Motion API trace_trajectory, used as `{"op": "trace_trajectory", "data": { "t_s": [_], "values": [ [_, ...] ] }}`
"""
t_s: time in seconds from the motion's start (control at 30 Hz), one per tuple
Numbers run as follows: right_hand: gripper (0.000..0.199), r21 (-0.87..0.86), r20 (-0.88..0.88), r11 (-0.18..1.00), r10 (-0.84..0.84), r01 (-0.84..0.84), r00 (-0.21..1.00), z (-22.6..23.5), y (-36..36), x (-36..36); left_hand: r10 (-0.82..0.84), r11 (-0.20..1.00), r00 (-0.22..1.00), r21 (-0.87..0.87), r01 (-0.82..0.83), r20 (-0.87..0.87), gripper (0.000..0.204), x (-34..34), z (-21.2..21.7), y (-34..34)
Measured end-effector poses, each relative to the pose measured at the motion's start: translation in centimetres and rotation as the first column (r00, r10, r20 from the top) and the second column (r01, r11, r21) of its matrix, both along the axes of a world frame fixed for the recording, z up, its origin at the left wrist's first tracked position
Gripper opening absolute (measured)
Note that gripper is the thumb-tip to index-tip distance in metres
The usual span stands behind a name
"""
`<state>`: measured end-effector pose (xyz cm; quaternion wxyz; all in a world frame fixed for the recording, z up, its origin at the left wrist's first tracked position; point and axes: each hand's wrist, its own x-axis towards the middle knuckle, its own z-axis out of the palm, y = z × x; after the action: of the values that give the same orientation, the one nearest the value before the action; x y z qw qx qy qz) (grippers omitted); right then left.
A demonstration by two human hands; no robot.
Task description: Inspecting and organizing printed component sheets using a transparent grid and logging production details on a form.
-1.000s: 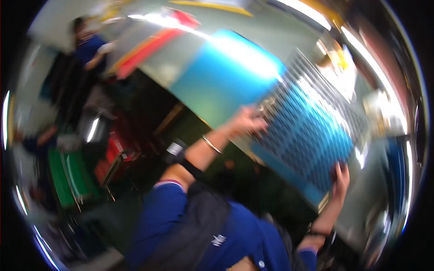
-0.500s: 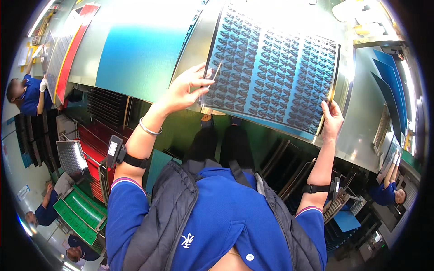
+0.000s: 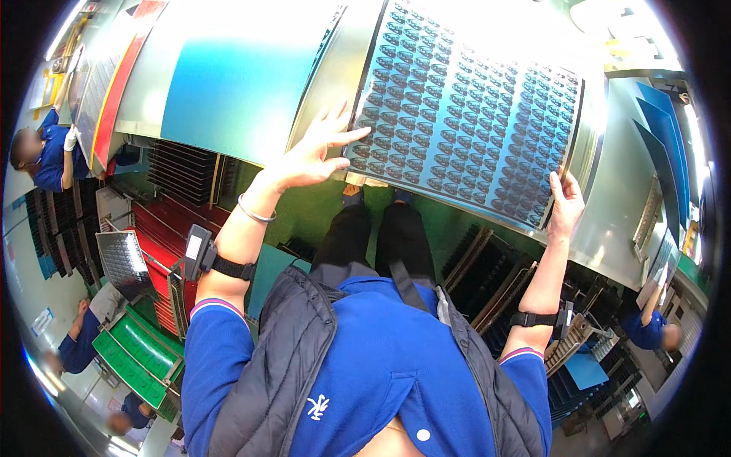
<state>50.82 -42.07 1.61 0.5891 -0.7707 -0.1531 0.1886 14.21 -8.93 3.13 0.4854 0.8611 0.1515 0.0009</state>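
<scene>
Blue and glossy, a large sheet (image 3: pixel 472 114) printed with rows of small dark shapes lies flat on a metal counter (image 3: pixel 609 206), its near edge running along the counter's front. The left hand (image 3: pixel 312 156) rests at the sheet's near left corner with fingers spread wide and flat, the fingertips (image 3: pixel 358 135) touching the sheet's edge; this grip pinches nothing. The right hand (image 3: pixel 565 204) is at the sheet's near right corner, the thumb on top of the sheet and the other fingers curled at its edge, so the grip looks pressed onto that corner, though whether the fingers pass under it cannot be told. A thin bracelet (image 3: pixel 255 213) circles the left wrist, and both forearms carry a black strap with a small device, the left one (image 3: pixel 202 255) and the right one (image 3: pixel 560 320). To the left of the sheet, on the same surface, lies a plain blue panel (image 3: pixel 228 84). Below the counter's front a green floor (image 3: pixel 312 217) shows, with the person's dark trousers and shoes (image 3: pixel 352 196) just beneath the sheet's near edge. Dark racks (image 3: pixel 179 167) stand at lower left. Another person in blue (image 3: pixel 49 156) stands at the far left, and one more (image 3: pixel 647 324) at lower right.
</scene>
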Motion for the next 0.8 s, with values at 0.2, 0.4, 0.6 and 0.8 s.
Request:
{"op": "trace_trajectory", "data": {
  "t_s": [0.2,0.4,0.6,0.8],
  "values": [
    [0.031,-0.015,-0.008,1.000,-0.003,0.003,1.000,0.1,-0.4,-0.1,-0.027,0.996,0.999,0.080,0.028,-0.018,0.069,0.0,-0.2,-0.1],
    [0.030,-0.008,-0.028,1.000,0.006,-0.006,1.000,0.2,-0.3,0.3,-0.026,0.994,1.000,0.102,0.026,-0.001,0.070,0.3,-0.4,-0.3],
    [0.025,-0.018,-0.146,0.998,0.055,-0.059,0.988,2.3,-0.6,1.2,-0.043,0.986,0.999,0.159,0.047,-0.032,0.072,0.5,-0.3,-0.1],
    [0.080,0.046,-0.284,0.989,0.149,-0.142,0.947,4.6,6.2,5.8,-0.033,0.975,0.988,0.213,0.065,-0.152,0.078,0.8,1.6,-0.7]
  ]
}}
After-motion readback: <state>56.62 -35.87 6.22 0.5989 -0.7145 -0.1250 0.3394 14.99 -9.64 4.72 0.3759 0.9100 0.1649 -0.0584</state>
